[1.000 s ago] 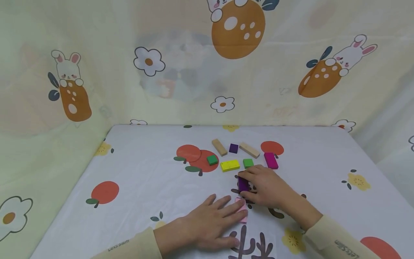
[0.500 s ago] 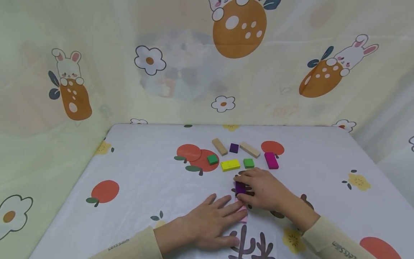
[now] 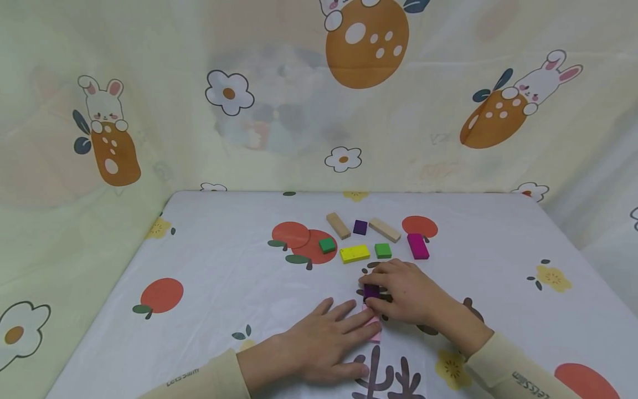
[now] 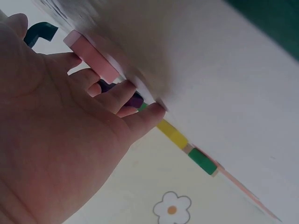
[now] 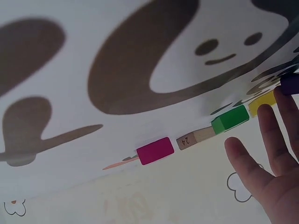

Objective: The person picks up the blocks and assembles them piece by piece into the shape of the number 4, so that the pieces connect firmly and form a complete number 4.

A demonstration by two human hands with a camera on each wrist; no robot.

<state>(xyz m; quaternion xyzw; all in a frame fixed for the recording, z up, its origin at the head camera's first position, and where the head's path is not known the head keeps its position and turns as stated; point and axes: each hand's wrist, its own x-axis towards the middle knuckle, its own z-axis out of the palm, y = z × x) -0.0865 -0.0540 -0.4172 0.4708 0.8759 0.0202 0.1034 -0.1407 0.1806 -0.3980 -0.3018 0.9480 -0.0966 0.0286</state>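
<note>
My left hand (image 3: 321,344) lies flat with spread fingers, two of them resting over a pink block (image 3: 376,336). In the left wrist view the pink block (image 4: 96,58) shows next to those fingers. My right hand (image 3: 408,292) pinches a dark purple block (image 3: 371,292) between thumb and fingers. The purple block stands just beyond the pink one, end to end with it; fingers hide whether they touch. At the right wrist view's edge, only part of the purple block (image 5: 289,85) is seen.
Beyond my hands lie a yellow block (image 3: 355,254), a light green block (image 3: 382,251), a dark green block (image 3: 327,245), a magenta block (image 3: 418,246), a small purple cube (image 3: 360,227) and two plain wooden blocks (image 3: 338,226). A printed cloth (image 3: 209,266) covers the table.
My right hand has brought the purple block slightly left and towards me, up to the far end of the pink block. The left hand has stayed in place.
</note>
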